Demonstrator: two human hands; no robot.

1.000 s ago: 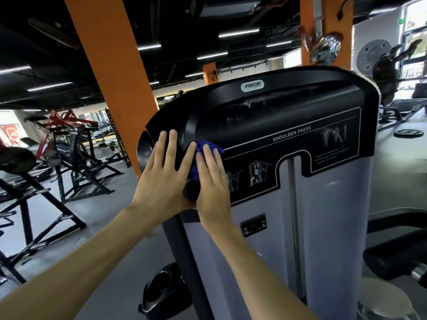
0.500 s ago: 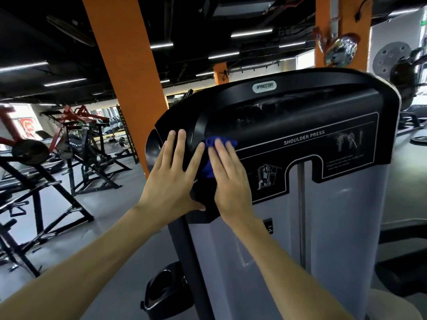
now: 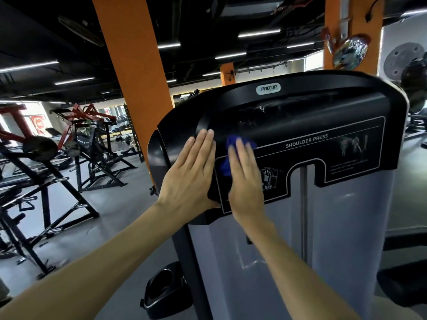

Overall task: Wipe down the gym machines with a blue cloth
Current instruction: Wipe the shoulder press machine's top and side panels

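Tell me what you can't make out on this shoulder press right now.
Head view only:
- Blue cloth: mostly hidden under the right hand.
- Instruction text under the SHOULDER PRESS label: too small to read.
- Left diagram: partly covered by the right hand.
- Machine base: cut off by the bottom edge.
- Left hand covers the panel edge.

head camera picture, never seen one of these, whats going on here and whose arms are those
The camera sits on a person's head, looking forward and down, so the two bare arms are their own. They stand in a gym at a shoulder press machine, facing its black cover. The right hand presses a blue cloth flat against that cover with straight fingers. The left hand rests flat on the cover's edge beside it, holding nothing. Other weight frames and an orange pillar stand behind.
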